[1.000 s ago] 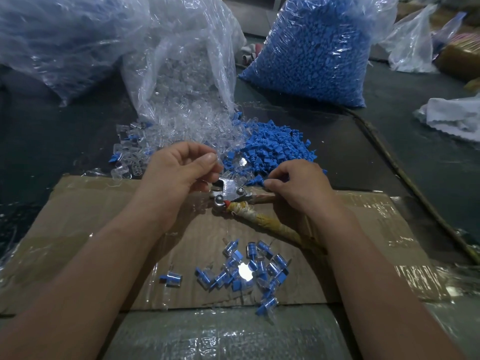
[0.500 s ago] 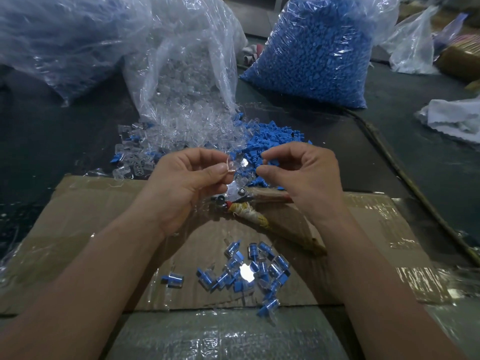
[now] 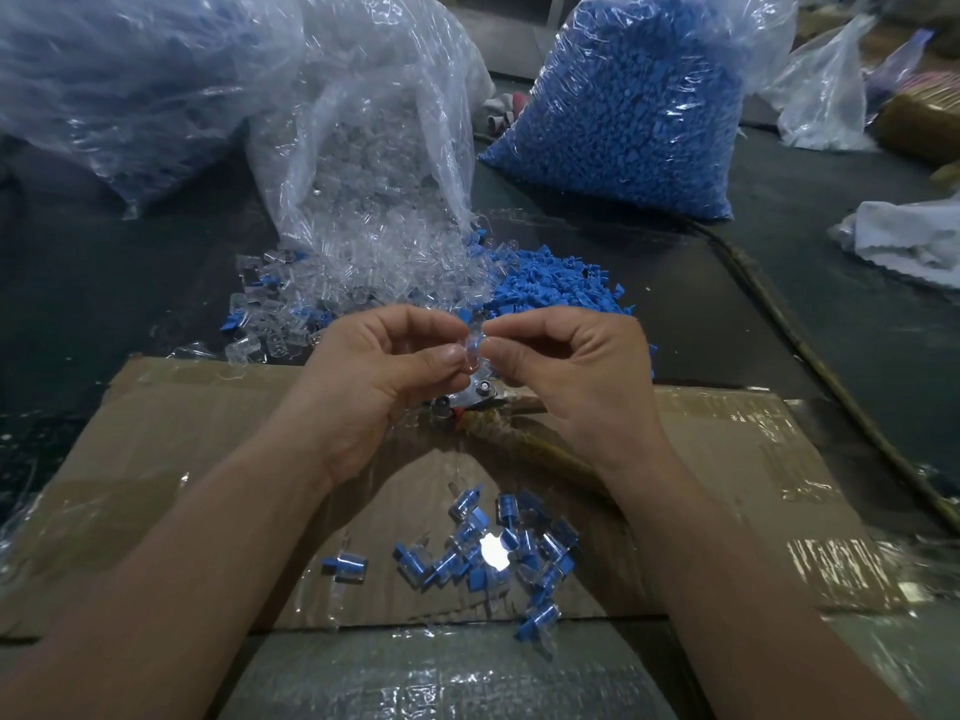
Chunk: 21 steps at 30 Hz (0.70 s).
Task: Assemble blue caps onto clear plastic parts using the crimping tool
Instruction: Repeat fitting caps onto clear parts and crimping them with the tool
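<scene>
Left hand (image 3: 384, 376) and right hand (image 3: 566, 371) pinch one clear part (image 3: 471, 351) together, half-hiding the crimping tool (image 3: 480, 396) beneath — loose blue caps (image 3: 550, 283) beyond, capped pieces (image 3: 467, 558) nearer on cardboard (image 3: 182, 439).

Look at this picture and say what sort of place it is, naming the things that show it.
Probably a small factory workbench for hand assembly: a bulging bag of blue caps, an open bag of clear plastic parts spilling out, and a heap of finished capped pieces on taped cardboard.
</scene>
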Motion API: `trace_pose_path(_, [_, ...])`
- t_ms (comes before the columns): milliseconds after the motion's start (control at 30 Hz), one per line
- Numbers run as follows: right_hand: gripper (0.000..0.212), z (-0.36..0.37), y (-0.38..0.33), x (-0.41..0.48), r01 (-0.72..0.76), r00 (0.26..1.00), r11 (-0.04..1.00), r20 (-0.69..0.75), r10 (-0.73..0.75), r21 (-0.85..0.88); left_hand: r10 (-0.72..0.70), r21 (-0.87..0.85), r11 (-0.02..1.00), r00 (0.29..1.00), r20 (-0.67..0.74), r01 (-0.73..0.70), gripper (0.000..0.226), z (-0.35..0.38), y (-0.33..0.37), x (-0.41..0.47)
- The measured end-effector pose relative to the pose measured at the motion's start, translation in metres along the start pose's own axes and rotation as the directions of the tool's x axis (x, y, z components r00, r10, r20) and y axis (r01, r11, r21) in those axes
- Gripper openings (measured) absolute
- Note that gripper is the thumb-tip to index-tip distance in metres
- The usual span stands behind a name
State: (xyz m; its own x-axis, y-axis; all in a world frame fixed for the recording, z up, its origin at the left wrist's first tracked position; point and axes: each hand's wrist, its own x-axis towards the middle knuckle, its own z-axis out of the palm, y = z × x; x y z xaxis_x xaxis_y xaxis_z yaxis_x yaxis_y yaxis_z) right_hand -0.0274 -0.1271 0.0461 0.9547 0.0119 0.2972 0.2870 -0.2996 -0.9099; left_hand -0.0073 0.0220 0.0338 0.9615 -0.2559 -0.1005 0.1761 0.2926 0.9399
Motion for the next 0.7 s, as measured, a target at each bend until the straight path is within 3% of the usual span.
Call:
trace_pose_path(133, [0.023,0.0011,0.0009,-0.0003,0.001,1.0,0.998,0.019,0.0,-0.064,-0.007,-0.027,1.0,0.999,-0.033,0.006,0.022,-0.0014,-0.0003,0.0008])
trace_pose_path(533, [0.022,-0.0021,-0.0005,-0.0008,0.009,0.995,1.0,0.095,-0.008,-0.013,-0.03,-0.043,0.999,0.999,0.019,0.031,0.021,-0.0024,0.0008,0.0001])
trace_pose_path(700, [0.03,-0.0034,-0.0022,0.0014,-0.064,0.987,0.998,0.149,0.062,0.004,-0.038,-0.079,0.996,0.999,0.039,0.041,0.018,-0.0039,0.0011,0.0007])
